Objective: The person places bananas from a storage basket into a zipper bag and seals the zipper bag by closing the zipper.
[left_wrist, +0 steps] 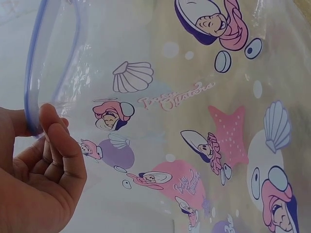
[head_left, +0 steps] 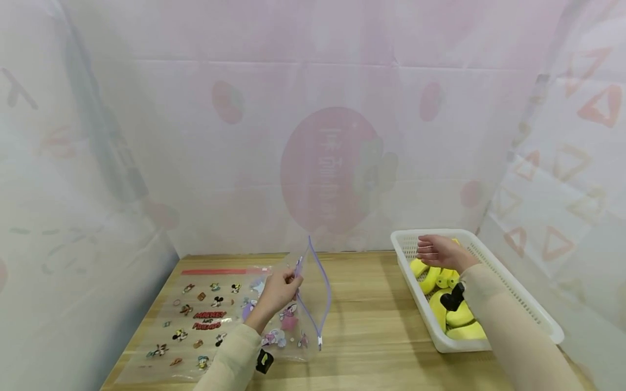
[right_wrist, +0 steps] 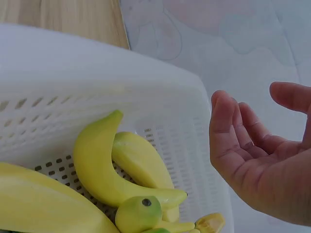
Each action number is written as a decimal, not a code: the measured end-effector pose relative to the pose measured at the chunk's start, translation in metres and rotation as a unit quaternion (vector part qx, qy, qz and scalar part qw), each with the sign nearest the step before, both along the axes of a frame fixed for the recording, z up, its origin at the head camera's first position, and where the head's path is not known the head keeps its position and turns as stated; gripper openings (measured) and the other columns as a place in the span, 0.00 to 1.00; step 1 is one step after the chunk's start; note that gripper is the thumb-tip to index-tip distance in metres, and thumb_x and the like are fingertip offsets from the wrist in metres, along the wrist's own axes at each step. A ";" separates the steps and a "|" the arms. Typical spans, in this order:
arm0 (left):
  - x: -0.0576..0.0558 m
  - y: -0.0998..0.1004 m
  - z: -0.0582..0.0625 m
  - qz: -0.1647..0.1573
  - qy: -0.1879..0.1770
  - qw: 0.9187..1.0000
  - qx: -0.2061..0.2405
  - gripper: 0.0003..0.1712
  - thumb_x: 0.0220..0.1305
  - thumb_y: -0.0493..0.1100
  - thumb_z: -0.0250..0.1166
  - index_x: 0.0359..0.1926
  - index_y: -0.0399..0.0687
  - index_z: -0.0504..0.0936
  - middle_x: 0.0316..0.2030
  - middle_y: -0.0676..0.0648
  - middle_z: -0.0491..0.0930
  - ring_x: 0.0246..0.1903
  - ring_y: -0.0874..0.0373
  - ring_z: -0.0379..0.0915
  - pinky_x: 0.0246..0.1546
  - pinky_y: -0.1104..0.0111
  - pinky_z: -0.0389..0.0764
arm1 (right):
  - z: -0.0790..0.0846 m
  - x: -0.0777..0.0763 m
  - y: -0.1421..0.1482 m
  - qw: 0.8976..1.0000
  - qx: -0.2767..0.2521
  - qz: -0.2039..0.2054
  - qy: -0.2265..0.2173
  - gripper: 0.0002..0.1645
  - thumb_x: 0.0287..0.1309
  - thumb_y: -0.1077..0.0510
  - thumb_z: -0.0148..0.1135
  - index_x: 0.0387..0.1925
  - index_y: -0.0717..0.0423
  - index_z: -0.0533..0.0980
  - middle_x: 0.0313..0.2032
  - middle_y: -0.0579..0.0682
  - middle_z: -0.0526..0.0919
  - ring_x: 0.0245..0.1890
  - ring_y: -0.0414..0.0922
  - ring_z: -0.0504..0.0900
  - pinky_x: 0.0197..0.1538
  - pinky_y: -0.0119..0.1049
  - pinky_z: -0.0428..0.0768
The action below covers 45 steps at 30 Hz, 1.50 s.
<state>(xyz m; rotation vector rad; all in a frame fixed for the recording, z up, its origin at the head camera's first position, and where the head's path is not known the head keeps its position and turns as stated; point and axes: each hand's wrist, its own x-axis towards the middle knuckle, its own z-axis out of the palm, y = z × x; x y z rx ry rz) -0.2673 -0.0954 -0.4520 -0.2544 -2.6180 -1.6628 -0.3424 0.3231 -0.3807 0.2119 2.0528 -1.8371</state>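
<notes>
My left hand pinches the purple zip edge of a clear zip bag printed with pink and purple cartoon shells. The bag's mouth gapes toward the right, its purple zip strip bowed outward and a white slider at the lower end. Over the far end of a white plastic basket hovers my right hand, fingers loosely bent and nothing in its grasp. Several yellow bananas lie in the basket below it, some with green tips.
A second clear bag, with a red zip strip and Mickey and Friends print, lies flat on the wooden table at the left, partly under the purple-zip bag. Printed cloth walls enclose the table at the back and both sides.
</notes>
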 end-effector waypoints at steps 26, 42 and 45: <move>0.007 -0.005 -0.001 0.001 -0.007 1.000 -0.018 0.14 0.67 0.41 0.56 0.24 0.41 0.73 0.15 0.49 0.73 0.21 0.42 0.75 0.14 0.71 0.68 | -0.015 0.014 0.068 0.993 0.105 -0.053 -0.006 0.41 0.68 0.50 0.45 0.67 0.77 0.47 0.62 0.71 0.56 0.40 0.42 0.76 0.43 0.31 0.79; 0.007 -0.007 -0.004 0.006 -0.007 1.000 -0.013 0.13 0.67 0.41 0.57 0.25 0.44 0.74 0.16 0.49 0.73 0.21 0.44 0.75 0.16 0.70 0.70 | -0.019 0.026 0.100 0.986 0.129 -0.095 -0.043 0.39 0.66 0.52 0.48 0.64 0.79 0.51 0.41 0.57 0.72 0.33 0.41 0.77 0.40 0.31 0.79; 0.005 -0.006 -0.004 0.008 -0.009 1.000 -0.016 0.13 0.67 0.41 0.57 0.25 0.44 0.74 0.16 0.49 0.73 0.18 0.49 0.74 0.16 0.71 0.70 | -0.020 0.028 0.102 0.984 0.132 -0.109 -0.051 0.37 0.65 0.52 0.50 0.62 0.78 0.53 0.40 0.57 0.71 0.32 0.41 0.77 0.39 0.32 0.80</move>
